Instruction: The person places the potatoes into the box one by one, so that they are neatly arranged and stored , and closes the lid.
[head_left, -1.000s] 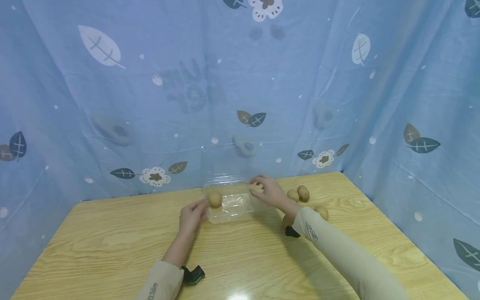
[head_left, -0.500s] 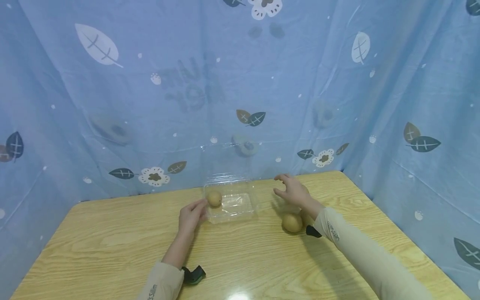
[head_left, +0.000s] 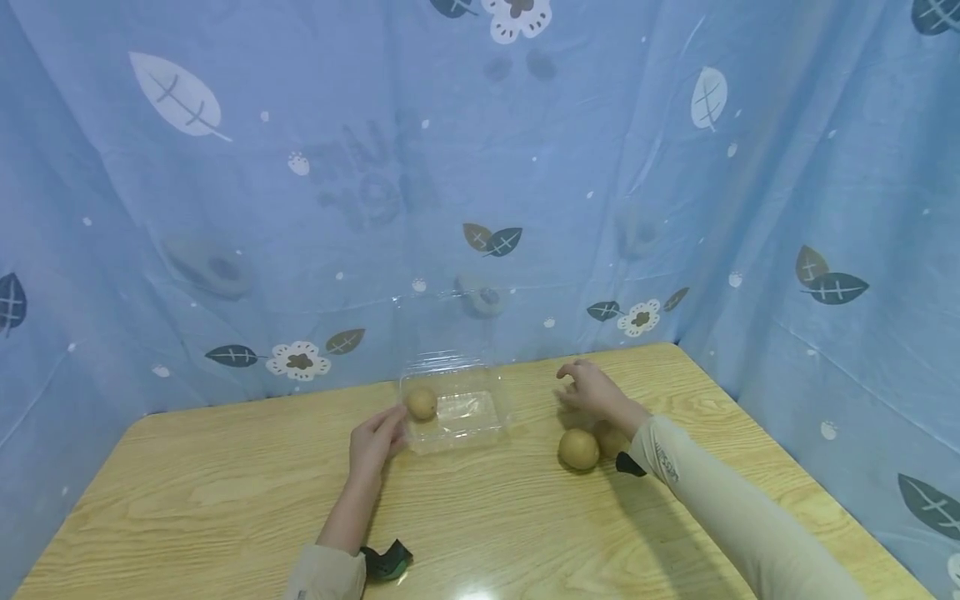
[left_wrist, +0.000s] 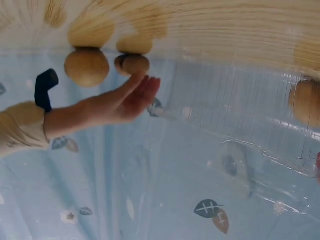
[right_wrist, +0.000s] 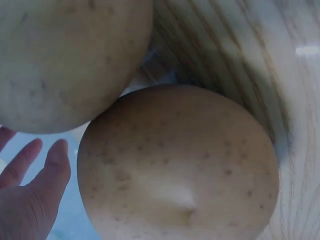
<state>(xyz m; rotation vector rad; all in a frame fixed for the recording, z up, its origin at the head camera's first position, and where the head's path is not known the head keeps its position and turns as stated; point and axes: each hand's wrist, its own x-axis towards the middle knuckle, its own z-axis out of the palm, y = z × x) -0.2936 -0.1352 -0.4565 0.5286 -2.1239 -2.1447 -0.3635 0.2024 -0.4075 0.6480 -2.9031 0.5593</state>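
A clear plastic container stands at the back of the wooden table with its lid up against the curtain. One potato lies in its left end, also seen as the potato behind plastic. My left hand holds the container's near left corner. My right hand is to the right with relaxed, spread fingers, holding nothing. In the left wrist view a fingertip of the right hand touches a small potato. A larger potato lies near the wrist. Two potatoes fill the right wrist view.
A blue patterned curtain closes in the table on the back and both sides. Another potato lies half hidden by my right wrist. The table's right edge runs close to the potatoes.
My right hand has moved from above the container rightward and down to the loose potatoes. The left hand has stayed at the container's corner. The potato remains inside.
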